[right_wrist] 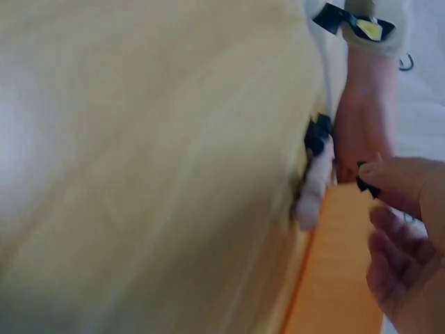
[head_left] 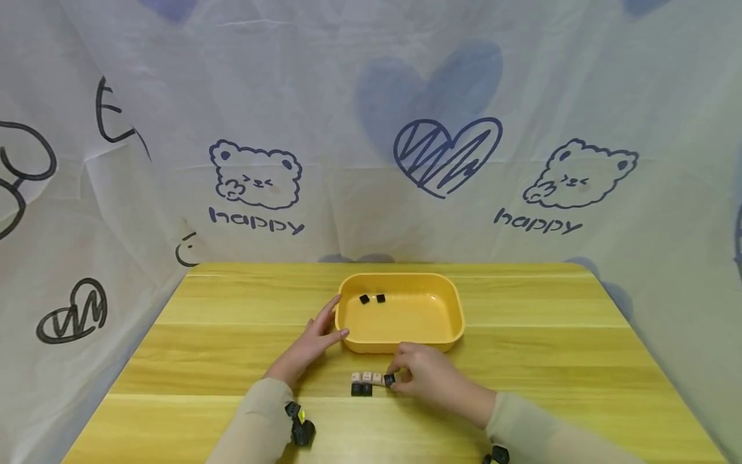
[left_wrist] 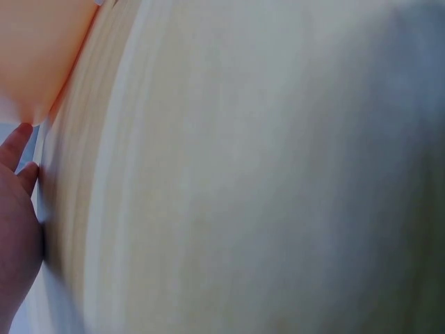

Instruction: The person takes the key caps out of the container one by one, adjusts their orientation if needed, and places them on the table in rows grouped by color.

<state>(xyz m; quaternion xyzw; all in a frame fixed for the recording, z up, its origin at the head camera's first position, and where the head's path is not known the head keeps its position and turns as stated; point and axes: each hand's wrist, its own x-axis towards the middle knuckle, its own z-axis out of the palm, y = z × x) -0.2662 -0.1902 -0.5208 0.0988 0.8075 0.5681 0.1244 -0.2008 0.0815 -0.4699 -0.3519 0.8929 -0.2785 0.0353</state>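
A black keycap is pinched between the thumb and finger of my right hand, at the right end of a short row of white keycaps. In the right wrist view the same black keycap shows at the fingertips. Two black keycaps sit side by side just in front of the white ones. My left hand rests against the left side of a yellow tray, its fingers spread and fairly straight. Two more black keycaps lie inside the tray, toward its back left.
The wooden table extends on both sides of the tray. Behind it and at the left hangs a pale printed cloth. Black wrist devices are strapped at both sleeves.
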